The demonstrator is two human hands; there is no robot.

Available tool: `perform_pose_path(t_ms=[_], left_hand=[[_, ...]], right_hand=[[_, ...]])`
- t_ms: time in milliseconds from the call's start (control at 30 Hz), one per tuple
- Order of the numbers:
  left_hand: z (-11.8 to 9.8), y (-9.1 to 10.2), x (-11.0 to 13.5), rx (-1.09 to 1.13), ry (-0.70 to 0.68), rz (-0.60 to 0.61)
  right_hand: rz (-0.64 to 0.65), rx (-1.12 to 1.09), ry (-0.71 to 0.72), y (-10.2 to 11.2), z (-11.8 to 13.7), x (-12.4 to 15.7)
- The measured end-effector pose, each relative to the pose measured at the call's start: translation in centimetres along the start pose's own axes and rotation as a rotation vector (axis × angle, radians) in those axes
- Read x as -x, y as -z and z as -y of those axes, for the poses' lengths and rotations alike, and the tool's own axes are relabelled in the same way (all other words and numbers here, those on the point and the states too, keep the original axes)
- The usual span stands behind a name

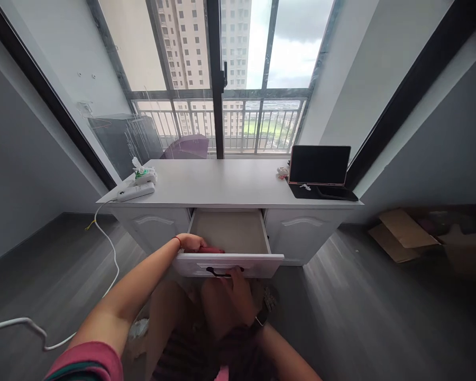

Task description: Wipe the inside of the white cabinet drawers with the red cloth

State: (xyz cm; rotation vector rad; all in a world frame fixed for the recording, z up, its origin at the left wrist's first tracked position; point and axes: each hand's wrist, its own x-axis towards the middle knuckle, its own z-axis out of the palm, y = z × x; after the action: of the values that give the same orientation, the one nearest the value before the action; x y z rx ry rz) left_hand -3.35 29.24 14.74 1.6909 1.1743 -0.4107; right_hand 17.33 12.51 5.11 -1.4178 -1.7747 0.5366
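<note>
A white desk [222,185] stands under the window with its middle drawer [230,233] pulled out toward me. My left hand [191,242] reaches over the drawer's front edge into its near left corner, fingers closed on a dark red object [212,250] that is mostly hidden. My right hand [234,286] is below the drawer front [262,262], fingers curled on the dark handle [218,272]. The inside of the drawer otherwise shows a bare pale bottom.
On the desk's left end lie a white power strip [135,192] with a cord trailing to the floor and a wipes pack [145,173]. A tablet on a dark keyboard case [319,169] sits at the right end. Flattened cardboard [400,233] lies on the floor at right.
</note>
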Motion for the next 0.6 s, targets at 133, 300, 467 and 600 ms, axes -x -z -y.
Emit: perform_pose_path(t_ms=[133,300,467,600], left_hand=[[-0.5,1.1,3.8,0.286,-0.189,-0.125],[-0.6,-1.1,9.3,0.967,-0.458,-0.523],[0.6,-9.3,11.3,1.504,-0.529,-0.898],[3.2,-18.0,9.7,1.759,-0.404,-0.886]], right_hand=[[-0.009,-0.001,-0.009,-0.2,0.0,0.0],[0.029,-0.02,-0.035,-0.3,0.0,-0.2],[0.051,-0.047,-0.039,-0.1,0.0,-0.6],[0.033,-0.051,-0.029,-0.2,0.0,-0.7]])
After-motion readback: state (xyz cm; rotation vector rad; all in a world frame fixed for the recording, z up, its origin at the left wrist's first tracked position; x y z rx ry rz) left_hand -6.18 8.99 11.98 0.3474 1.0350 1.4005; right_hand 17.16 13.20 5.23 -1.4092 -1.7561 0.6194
